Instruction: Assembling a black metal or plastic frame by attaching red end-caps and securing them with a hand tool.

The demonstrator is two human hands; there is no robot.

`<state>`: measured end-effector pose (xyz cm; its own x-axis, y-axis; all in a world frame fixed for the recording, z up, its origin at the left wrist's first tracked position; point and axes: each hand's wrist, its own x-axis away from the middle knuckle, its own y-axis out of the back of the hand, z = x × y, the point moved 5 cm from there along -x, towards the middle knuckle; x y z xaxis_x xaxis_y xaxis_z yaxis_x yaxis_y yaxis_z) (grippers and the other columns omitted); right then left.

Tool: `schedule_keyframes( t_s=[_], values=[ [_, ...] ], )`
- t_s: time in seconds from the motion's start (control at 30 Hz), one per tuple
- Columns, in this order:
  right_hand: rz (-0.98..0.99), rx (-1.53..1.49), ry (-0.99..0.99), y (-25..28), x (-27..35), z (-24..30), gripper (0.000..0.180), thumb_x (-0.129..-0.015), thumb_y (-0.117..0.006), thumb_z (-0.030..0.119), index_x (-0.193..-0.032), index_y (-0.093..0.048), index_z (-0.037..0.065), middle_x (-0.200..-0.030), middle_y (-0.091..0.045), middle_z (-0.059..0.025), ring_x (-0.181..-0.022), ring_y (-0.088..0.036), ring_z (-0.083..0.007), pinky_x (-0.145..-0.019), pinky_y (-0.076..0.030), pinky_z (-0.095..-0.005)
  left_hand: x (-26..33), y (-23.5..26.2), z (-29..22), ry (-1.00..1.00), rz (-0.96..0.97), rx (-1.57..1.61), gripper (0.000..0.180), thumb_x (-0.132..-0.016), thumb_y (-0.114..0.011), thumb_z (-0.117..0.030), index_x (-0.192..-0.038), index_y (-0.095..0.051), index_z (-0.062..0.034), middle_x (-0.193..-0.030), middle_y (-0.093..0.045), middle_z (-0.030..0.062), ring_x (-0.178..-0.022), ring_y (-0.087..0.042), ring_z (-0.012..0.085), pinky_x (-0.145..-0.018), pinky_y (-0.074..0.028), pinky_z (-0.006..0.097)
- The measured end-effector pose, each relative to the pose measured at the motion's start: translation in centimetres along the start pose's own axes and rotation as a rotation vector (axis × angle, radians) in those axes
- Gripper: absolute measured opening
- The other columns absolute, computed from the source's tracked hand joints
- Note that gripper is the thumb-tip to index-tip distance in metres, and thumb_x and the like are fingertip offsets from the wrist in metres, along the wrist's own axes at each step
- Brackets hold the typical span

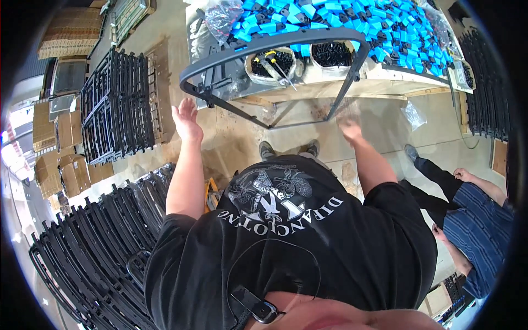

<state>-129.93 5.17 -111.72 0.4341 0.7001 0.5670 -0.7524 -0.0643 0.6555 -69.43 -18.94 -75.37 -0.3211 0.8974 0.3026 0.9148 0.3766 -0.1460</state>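
Note:
A black metal frame (269, 43) with rounded corners stands tilted in front of me, its far bar over the edge of the workbench (385, 82). My left hand (188, 120) is raised just outside the frame's left corner, fingers spread, holding nothing. To the right of the frame's other side is my right hand (350, 129), its fingers smeared by motion. Beyond the frame's far bar, a tub of small black screws (330, 54) sits on the bench. Beside it, a yellow-and-black screwdriver (271, 54) lies across a second tub (256, 65) of dark small parts.
Many blue and black plastic pieces (335, 16) are heaped on the bench. Stacks of black frames stand at left (118, 104), lower left (99, 236) and far right (484, 82). A co-worker in a striped blue shirt (476, 225) is at right. A plastic bag (413, 114) lies on the floor.

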Motion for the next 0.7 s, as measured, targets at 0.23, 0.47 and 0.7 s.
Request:
schedule_keyframes(
  t_s=[0.23,0.47,0.7],
  values=[
    [0.441,0.898,0.263,-4.9,10.9,-5.7,0.034,-0.094,-0.052,0.025,-0.124,-0.067,0.017,-0.11,-0.072,-0.0157,-0.096,-0.072,-0.0351,-0.083,-0.058,-0.045,-2.4,8.6,6.7,0.25,0.145,0.083,0.049,-0.101,-0.043,-0.054,-0.104,-0.067,-0.0114,-0.097,-0.071,0.0057,-0.09,-0.064,0.0197,-0.082,-0.046,0.034],
    [0.099,-0.054,-0.48,-5.3,20.0,11.9,0.036,-0.087,-0.062,0.029,-0.105,-0.07,-0.001,-0.094,-0.074,-0.0202,-0.087,-0.072,-0.0358,-0.068,-0.057,-0.0465,-5.8,20.2,10.7,0.533,0.274,-0.253,0.031,-0.098,-0.058,-0.036,-0.101,-0.069,-0.0067,-0.093,-0.072,0.0077,-0.076,-0.063,0.0162,-0.068,-0.05,0.03],
    [0.411,0.298,0.052,-22.0,28.0,45.9,0.037,-0.084,-0.063,0.037,-0.102,-0.072,0.006,-0.099,-0.073,-0.0196,-0.094,-0.071,-0.0342,-0.085,-0.055,-0.0436,-15.0,35.9,5.0,0.708,0.367,-0.485,0.024,-0.097,-0.059,-0.029,-0.101,-0.066,-0.0061,-0.087,-0.068,0.0049,-0.072,-0.062,0.0152,-0.065,-0.051,0.03]
  ],
)
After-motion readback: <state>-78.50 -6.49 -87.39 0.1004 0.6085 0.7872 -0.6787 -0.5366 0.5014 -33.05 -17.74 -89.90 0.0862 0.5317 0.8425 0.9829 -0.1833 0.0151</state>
